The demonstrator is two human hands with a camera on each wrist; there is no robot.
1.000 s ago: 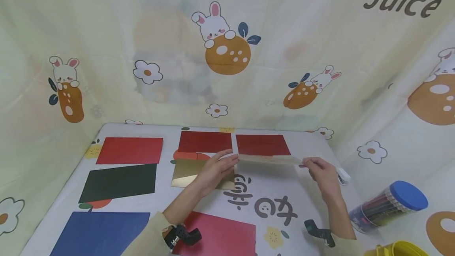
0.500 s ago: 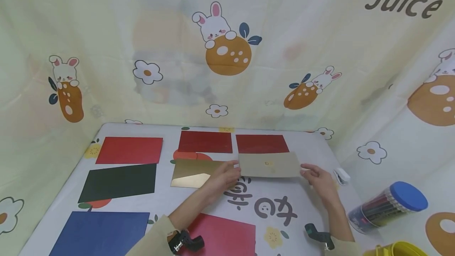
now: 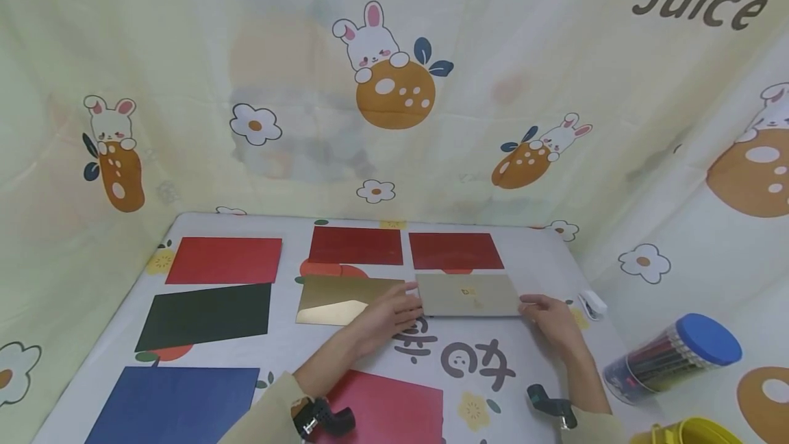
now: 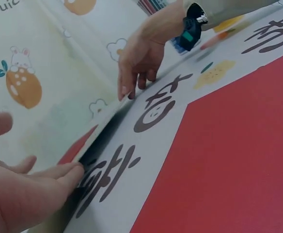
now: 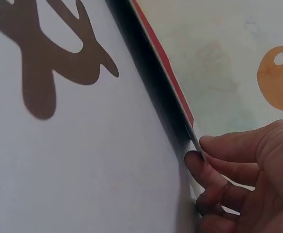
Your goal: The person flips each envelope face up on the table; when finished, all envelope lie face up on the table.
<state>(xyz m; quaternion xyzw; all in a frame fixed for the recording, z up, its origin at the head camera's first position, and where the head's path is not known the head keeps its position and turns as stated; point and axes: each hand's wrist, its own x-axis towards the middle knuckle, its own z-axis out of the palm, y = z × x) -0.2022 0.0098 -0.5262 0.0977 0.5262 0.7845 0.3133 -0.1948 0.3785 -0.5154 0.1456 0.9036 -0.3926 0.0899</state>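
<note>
Between both hands is a shiny beige-gold card [image 3: 467, 297] with a small yellow mark, close over the white tablecloth. My right hand [image 3: 551, 321] pinches its near right corner; in the right wrist view, fingers [image 5: 233, 148] sit on either side of the thin edge. At the left end, my left hand [image 3: 385, 314] has its fingertips right at the card's edge, its fingers loosely spread in the left wrist view. A gold card [image 3: 339, 297] lies partly under the left hand. Behind lie two dark red cards [image 3: 355, 245], side by side.
Down the left side lie a red card [image 3: 224, 260], a dark green card [image 3: 206, 317] and a blue card [image 3: 179, 403]. A pink-red card [image 3: 394, 406] lies near the left forearm. At right stand a blue-lidded jar of pens [image 3: 672, 358] and a yellow container [image 3: 690, 432].
The beige-gold card has tilted down from nearly edge-on and come nearer, uncovering the front of the right dark red card. Both hands have lowered with it.
</note>
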